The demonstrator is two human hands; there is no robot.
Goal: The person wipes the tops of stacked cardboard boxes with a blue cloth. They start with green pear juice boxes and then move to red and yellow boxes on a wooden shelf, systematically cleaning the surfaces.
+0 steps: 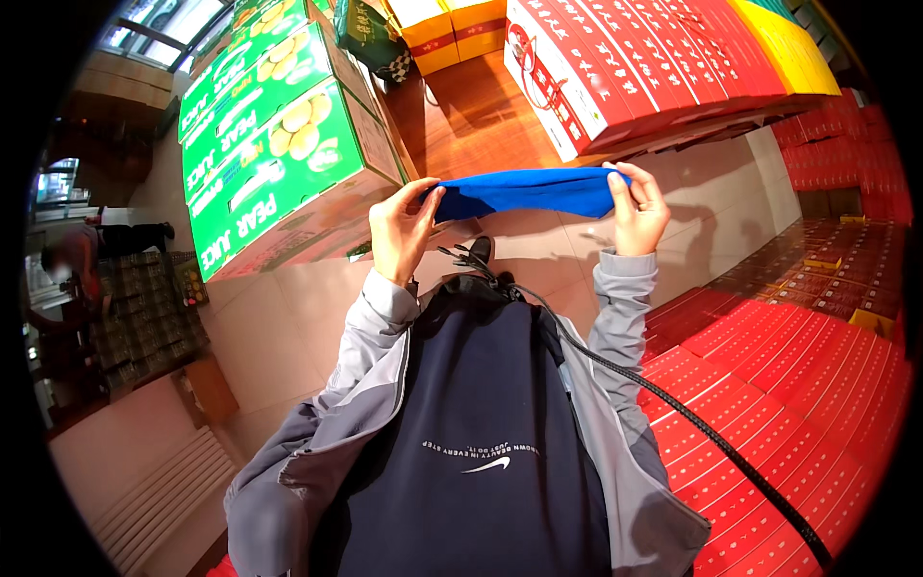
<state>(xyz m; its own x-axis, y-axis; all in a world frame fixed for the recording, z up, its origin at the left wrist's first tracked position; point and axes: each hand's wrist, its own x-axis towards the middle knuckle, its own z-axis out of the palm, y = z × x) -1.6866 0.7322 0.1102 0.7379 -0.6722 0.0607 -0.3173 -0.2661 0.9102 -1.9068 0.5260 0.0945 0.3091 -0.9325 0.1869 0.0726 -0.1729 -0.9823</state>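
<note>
A folded blue cloth [530,193] stretches between my two hands in front of my chest, just short of a brown wooden tabletop [469,122]. My left hand [405,227] pinches its left end between thumb and fingers. The right end is held the same way by my right hand [638,209]. Between them the cloth hangs nearly level, with a crease running along it and a slight sag at the lower edge. Its underside is hidden from me.
Green pear juice cartons [270,151] are stacked at the left. Red gift boxes [620,58] with cord handles stand in a row on the table, beside yellow boxes [433,32]. More red boxes [779,418] fill the right. A person [79,252] is at the far left. A black cable [692,411] crosses my right side.
</note>
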